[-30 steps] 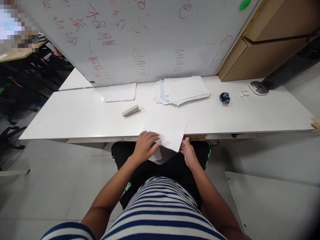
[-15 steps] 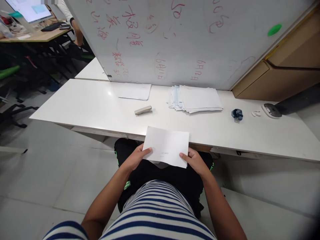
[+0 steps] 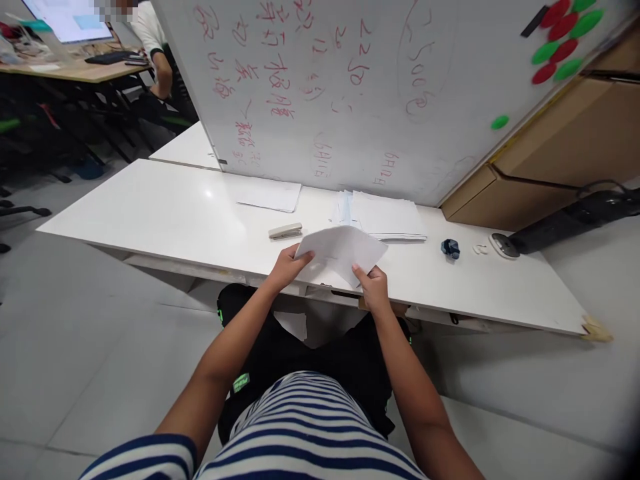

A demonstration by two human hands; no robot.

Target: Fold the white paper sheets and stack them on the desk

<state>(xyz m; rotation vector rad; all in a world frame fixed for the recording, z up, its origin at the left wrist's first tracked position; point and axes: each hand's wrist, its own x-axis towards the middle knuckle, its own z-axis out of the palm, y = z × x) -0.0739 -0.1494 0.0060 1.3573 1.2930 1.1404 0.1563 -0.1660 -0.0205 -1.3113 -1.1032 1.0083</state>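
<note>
Judging by the pose, in the midst of handling loose white paper [image 3: 343,250] two-handed, perhaps straightening or turning it. Seems to call next for an even pinch at both sides, with the bend eased out gently; likely to buckle or skew if pulled unequally.

Clamped at the left side by the left hand [image 3: 288,269], thumb on the face, fingers mostly hidden behind. Clamped likewise at the lower right by the right hand [image 3: 374,285], thumb over the face. Stretched between both at the centre of the frame, bowed upward, above the near edge of the table [image 3: 175,220]. Hard to tell whether one sheet or several, or whether touching the table.

Just beyond, partly covered in view: a stack of papers [image 3: 390,217]. Near the left hand, left of centre: a stapler [image 3: 285,231], with a thin batch of sheets [image 3: 273,196] farther up. Well apart, right of centre: a small dark-blue object [image 3: 451,249].
</note>
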